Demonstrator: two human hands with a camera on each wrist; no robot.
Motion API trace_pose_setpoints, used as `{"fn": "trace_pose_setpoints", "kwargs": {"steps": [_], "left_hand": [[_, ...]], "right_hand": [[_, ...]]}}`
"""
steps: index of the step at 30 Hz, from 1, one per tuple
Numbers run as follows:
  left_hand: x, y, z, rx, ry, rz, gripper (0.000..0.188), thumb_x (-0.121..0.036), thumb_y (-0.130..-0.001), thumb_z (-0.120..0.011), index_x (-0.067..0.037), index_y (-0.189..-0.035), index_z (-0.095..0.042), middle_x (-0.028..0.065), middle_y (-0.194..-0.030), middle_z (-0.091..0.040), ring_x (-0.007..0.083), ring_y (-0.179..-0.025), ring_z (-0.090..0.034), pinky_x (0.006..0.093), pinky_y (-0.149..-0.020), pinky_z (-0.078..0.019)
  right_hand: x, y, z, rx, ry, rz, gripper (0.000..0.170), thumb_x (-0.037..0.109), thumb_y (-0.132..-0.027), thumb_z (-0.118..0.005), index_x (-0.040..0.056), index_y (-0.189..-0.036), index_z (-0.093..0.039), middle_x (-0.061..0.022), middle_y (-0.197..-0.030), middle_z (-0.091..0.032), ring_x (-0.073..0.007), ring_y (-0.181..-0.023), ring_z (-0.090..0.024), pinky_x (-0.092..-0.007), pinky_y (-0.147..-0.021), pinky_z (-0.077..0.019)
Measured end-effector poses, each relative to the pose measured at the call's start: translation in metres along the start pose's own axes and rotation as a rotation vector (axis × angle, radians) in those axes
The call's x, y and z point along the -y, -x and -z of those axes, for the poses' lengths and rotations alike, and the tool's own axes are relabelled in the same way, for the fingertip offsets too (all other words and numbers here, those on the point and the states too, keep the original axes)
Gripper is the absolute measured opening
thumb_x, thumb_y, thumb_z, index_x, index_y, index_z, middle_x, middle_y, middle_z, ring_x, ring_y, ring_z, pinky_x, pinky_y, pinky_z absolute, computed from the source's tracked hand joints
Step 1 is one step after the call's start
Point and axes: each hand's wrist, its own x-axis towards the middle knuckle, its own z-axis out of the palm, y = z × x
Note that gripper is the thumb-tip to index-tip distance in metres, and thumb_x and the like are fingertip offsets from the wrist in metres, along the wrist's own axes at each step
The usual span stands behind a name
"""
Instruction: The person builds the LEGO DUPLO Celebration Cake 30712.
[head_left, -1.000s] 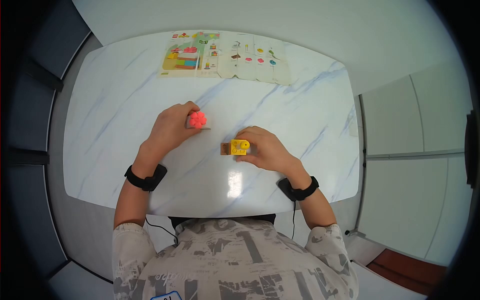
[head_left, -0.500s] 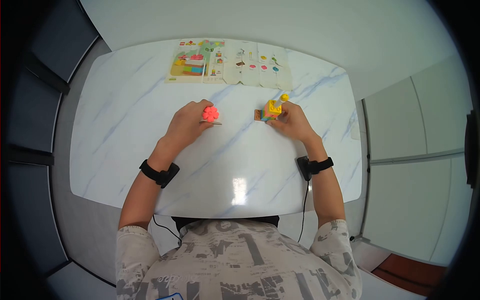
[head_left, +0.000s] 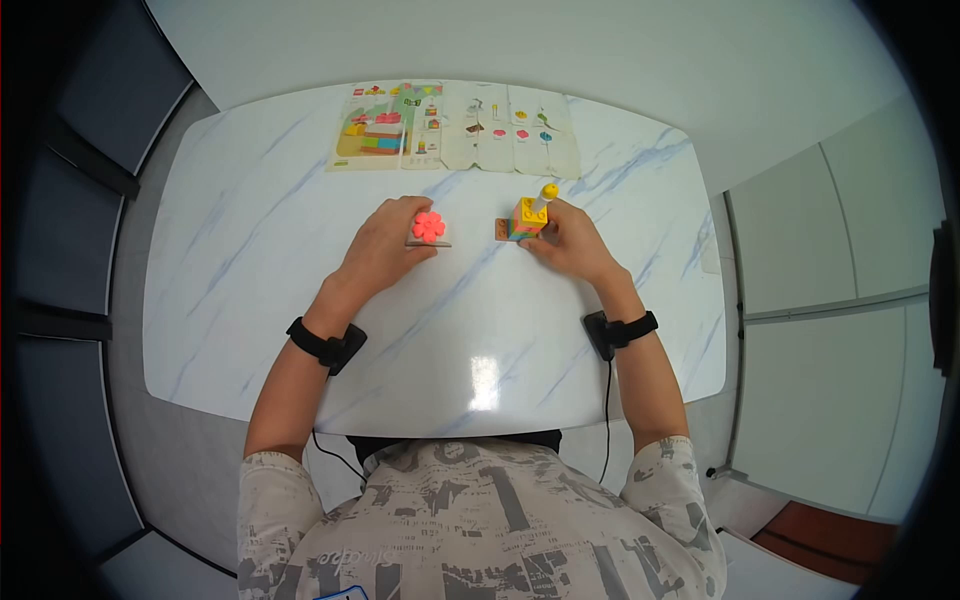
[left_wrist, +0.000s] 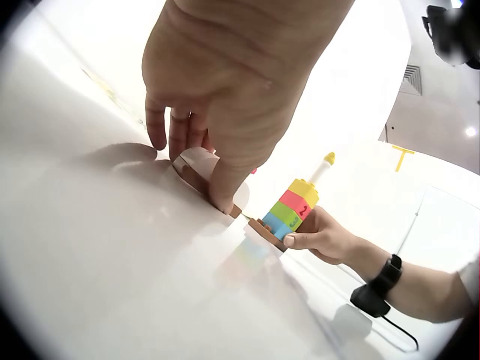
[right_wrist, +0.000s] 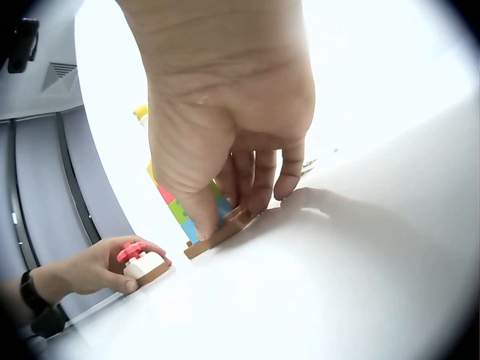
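Observation:
My left hand grips a small toy-block build by the ends of its brown base plate. On that plate sits a rounded white block, topped by a pink flower piece. To the right, my right hand holds a block tower low down, thumb and fingers about its bottom. The tower stacks a blue block, a green one marked 3, a pink one marked 2 and a yellow one. A white candle with a yellow tip rises from it. Its brown base juts out leftward.
Beyond the hands, an unfolded instruction sheet with block pictures lies at the far side of the white marbled table. Black wrist cameras are strapped to both forearms, with cables running down past the near table edge.
The right hand has carried the block tower forward and to the right, then a little back left. The left hand with the flower build has shifted slightly right and forward.

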Motion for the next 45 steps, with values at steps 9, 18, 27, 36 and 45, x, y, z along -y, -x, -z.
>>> {"fn": "trace_pose_setpoints", "kwargs": {"steps": [9, 18, 27, 36, 45], "left_hand": [[0.007, -0.004, -0.003, 0.030, -0.055, -0.057, 0.061, -0.013, -0.084, -0.090, 0.000, -0.135, -0.060, 0.0134, -0.136, -0.065, 0.0348, -0.127, -0.060, 0.0439, -0.107, -0.0516], [0.000, 0.026, 0.026, 0.100, -0.306, 0.066, 0.104, -0.024, -0.078, -0.096, 0.000, -0.162, -0.039, 0.0214, -0.163, -0.048, 0.0401, -0.154, -0.043, 0.0513, -0.128, -0.0352], [0.027, 0.074, 0.058, 0.353, -0.548, 0.418, 0.121, -0.063, -0.092, -0.075, -0.001, -0.175, -0.012, 0.0188, -0.184, -0.011, 0.0371, -0.171, -0.005, 0.0697, -0.132, -0.0091], [0.024, 0.075, 0.055, 0.306, -0.581, 0.395, 0.121, -0.058, -0.090, -0.081, 0.000, -0.174, -0.016, 0.0212, -0.181, -0.020, 0.0388, -0.169, -0.014, 0.0650, -0.132, -0.0176], [-0.065, 0.027, 0.036, -0.024, -0.100, 0.020, 0.107, -0.021, -0.087, -0.090, -0.003, -0.171, -0.026, 0.0174, -0.155, -0.062, 0.0389, -0.139, -0.060, 0.0451, -0.115, -0.0501]], "right_hand": [[-0.010, -0.002, -0.008, 0.003, -0.063, 0.029, 0.038, 0.012, -0.086, -0.085, 0.0031, -0.120, -0.070, -0.0127, -0.107, -0.069, -0.0306, -0.093, -0.068, -0.0418, -0.089, -0.0569], [-0.013, 0.031, 0.020, -0.023, 0.261, -0.033, 0.097, 0.028, -0.076, -0.097, 0.0019, -0.156, -0.050, -0.0198, -0.153, -0.058, -0.0385, -0.142, -0.055, -0.0413, -0.117, -0.0481], [-0.046, 0.086, 0.030, 0.119, 0.541, -0.316, 0.142, 0.069, -0.069, -0.093, 0.0018, -0.172, -0.023, -0.0225, -0.181, -0.017, -0.0394, -0.169, -0.012, -0.0660, -0.133, -0.0172], [-0.038, 0.083, 0.032, 0.076, 0.503, -0.243, 0.124, 0.055, -0.075, -0.096, 0.0001, -0.168, -0.034, -0.0246, -0.174, -0.033, -0.0395, -0.162, -0.029, -0.0559, -0.129, -0.0311], [0.077, 0.032, 0.034, -0.341, 0.197, -0.030, 0.062, 0.031, -0.090, -0.089, 0.0022, -0.140, -0.067, -0.0152, -0.110, -0.077, -0.0262, -0.092, -0.074, -0.0399, -0.076, -0.0575]]}}
